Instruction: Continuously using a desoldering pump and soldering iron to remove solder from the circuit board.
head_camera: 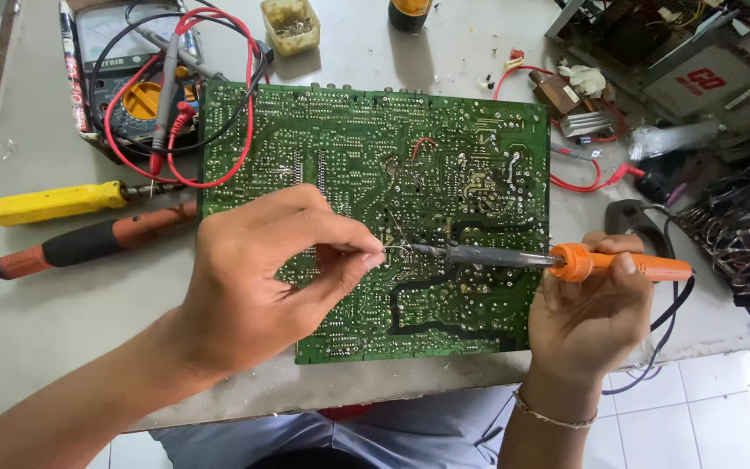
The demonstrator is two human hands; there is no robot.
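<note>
Fingers pinching solder wire, right fingers gripping iron; beneath, board on grey desk; tiled floor below.

Left hand hides part of board; solder wire too thin to see; meter cut at top.

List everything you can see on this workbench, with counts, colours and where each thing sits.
circuit board: one, green, centre of bench
soldering iron: one, orange handle, in right hand, tip on board
solder wire: one, thin silver, pinched by left hand
screwdrivers: two, yellow and orange-black, left
multimeter: one, red and black leads, top left
small container: one, yellowish, top
dismantled electronics: right
left hand: over board
right hand: bench's front edge
</note>
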